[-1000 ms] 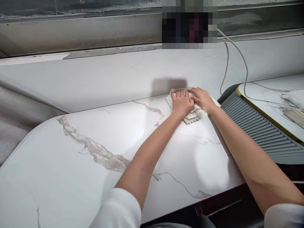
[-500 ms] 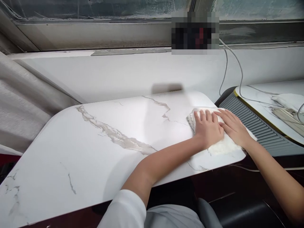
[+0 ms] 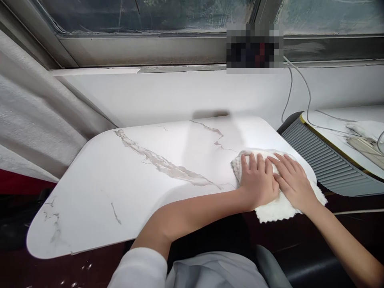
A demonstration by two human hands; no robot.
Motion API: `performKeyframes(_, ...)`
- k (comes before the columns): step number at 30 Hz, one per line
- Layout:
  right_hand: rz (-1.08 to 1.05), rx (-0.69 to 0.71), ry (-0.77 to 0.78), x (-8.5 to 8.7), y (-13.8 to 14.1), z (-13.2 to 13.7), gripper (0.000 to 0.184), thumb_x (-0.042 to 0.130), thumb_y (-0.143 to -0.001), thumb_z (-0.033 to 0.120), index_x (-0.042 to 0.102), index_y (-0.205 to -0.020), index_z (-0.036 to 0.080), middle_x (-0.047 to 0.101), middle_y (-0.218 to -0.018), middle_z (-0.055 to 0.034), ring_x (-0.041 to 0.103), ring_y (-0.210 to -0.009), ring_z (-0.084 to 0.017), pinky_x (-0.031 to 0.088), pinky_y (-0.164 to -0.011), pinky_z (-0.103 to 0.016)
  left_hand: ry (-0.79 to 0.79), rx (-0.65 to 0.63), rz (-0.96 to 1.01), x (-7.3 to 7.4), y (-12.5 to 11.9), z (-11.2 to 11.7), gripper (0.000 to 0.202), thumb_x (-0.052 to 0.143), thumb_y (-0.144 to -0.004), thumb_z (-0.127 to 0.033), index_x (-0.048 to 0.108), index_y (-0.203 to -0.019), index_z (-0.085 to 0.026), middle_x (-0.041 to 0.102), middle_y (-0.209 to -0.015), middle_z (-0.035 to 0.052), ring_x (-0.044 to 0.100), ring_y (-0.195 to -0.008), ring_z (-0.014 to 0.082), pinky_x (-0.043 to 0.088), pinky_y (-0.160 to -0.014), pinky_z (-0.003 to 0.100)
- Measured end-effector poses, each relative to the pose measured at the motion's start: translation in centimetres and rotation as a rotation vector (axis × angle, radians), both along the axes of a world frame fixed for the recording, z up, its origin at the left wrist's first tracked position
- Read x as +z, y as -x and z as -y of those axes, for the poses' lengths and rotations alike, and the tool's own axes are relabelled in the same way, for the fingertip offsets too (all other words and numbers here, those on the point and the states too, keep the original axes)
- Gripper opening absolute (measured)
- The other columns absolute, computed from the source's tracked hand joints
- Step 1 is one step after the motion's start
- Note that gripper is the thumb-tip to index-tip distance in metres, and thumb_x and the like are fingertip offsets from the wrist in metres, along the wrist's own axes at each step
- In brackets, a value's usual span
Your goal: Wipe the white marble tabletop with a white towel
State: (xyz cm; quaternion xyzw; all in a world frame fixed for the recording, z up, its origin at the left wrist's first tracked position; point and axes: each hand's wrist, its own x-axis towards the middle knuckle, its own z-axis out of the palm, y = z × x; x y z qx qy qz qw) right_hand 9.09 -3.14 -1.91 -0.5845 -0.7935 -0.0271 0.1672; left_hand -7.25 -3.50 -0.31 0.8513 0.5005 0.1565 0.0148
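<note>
I see the left hand [image 3: 258, 184] and the right hand [image 3: 295, 182] lying flat, fingers extended, upon a white cloth [image 3: 277, 210]. The cloth is at the right end of the marble-patterned tabletop [image 3: 90, 192], its lower hem passing beyond the tabletop's near edge. Leftward, the tabletop spreads wide; beyond its right end stands a ribbed-side table [image 3: 321, 164]. The cloth's longer axis seems slanting toward the tabletop's near-right corner. It looks fluffy, with scalloped border.

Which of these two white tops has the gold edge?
The far-right top, above the ribbed grey side; the nearer tabletop under the white cloth shows no gold.
</note>
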Motion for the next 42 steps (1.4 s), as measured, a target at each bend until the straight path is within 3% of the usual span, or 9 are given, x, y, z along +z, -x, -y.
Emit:
performKeyframes(5,0.008,0.004,0.004,0.0,3.7,0.5,0.052,0.024,-0.099,0.041,0.045,-0.145,0.029,0.046,-0.153,-0.0082,0.033,-0.147,-0.036,0.032,-0.115,-0.064,0.011,0.013,-0.037,-0.2,3.5,0.6,0.058,0.033,-0.101,-0.036,0.04,-0.15,-0.008,0.039,-0.158,0.0167,0.034,-0.147,0.0367,0.025,-0.121,0.06)
performKeyframes(9,0.004,0.028,0.035,0.4,5.8,-1.1,0.05,0.027,-0.099,0.039,0.046,-0.144,0.027,0.047,-0.153,-0.0092,0.033,-0.146,-0.036,0.031,-0.115,-0.064,0.017,0.059,-0.039,-0.4,4.9,-0.4,0.057,0.03,-0.101,-0.036,0.04,-0.151,-0.01,0.038,-0.159,0.0142,0.033,-0.148,0.0349,0.023,-0.122,0.059)
performKeyframes(13,-0.001,0.084,0.045,0.8,7.0,-4.7,0.049,0.028,-0.098,0.037,0.049,-0.141,0.024,0.049,-0.151,-0.011,0.035,-0.145,-0.036,0.032,-0.115,-0.062,0.022,0.122,-0.011,-0.6,5.7,-3.4,0.056,0.028,-0.101,-0.035,0.04,-0.151,-0.01,0.041,-0.159,0.0135,0.034,-0.147,0.0343,0.021,-0.123,0.058)
performKeyframes(18,-0.027,0.082,0.028,0.8,8.4,-10.4,0.049,0.03,-0.096,0.035,0.05,-0.138,0.024,0.052,-0.147,-0.011,0.038,-0.142,-0.036,0.032,-0.113,-0.062,0.067,0.149,0.021,-0.4,7.0,-9.0,0.054,0.03,-0.1,-0.033,0.042,-0.15,-0.016,0.041,-0.159,0.0092,0.034,-0.148,0.0292,0.019,-0.124,0.055)
performKeyframes(22,-0.024,0.066,0.037,0.7,9.3,-14.6,0.049,0.03,-0.095,0.033,0.052,-0.138,0.024,0.052,-0.147,-0.0087,0.037,-0.142,-0.031,0.031,-0.116,-0.055,0.072,0.176,0.039,-0.3,7.7,-12.9,0.054,0.03,-0.1,-0.032,0.043,-0.15,-0.017,0.042,-0.159,0.0085,0.034,-0.148,0.0276,0.018,-0.124,0.053)
performKeyframes(30,-0.099,0.033,0.005,0.4,11.2,-20.6,0.047,0.035,-0.09,0.026,0.058,-0.131,0.023,0.059,-0.139,-0.0091,0.043,-0.136,-0.03,0.031,-0.114,-0.051,0.088,0.179,0.073,-0.2,9.0,-18.9,0.051,0.032,-0.1,-0.033,0.045,-0.148,-0.02,0.045,-0.156,0.0079,0.035,-0.147,0.025,0.016,-0.125,0.05)
performKeyframes(35,-0.069,0.025,-0.033,0.1,12.5,-22.8,0.047,0.036,-0.091,0.026,0.057,-0.132,0.024,0.058,-0.141,-0.0095,0.043,-0.135,-0.03,0.032,-0.112,-0.051,0.062,0.182,0.092,-0.5,10.2,-21.1,0.05,0.033,-0.1,-0.031,0.047,-0.147,-0.019,0.049,-0.153,0.0088,0.039,-0.143,0.0253,0.016,-0.125,0.05)
performKeyframes(42,-0.06,0.025,0.024,0.2,15.5,-23.5,0.053,0.032,-0.092,0.029,0.053,-0.139,0.02,0.054,-0.146,-0.0097,0.038,-0.138,-0.032,0.029,-0.114,-0.05,0.042,0.209,0.088,-0.6,13.0,-21.5,0.049,0.034,-0.099,-0.029,0.048,-0.145,-0.019,0.05,-0.152,0.0084,0.041,-0.142,0.0248,0.018,-0.125,0.049)
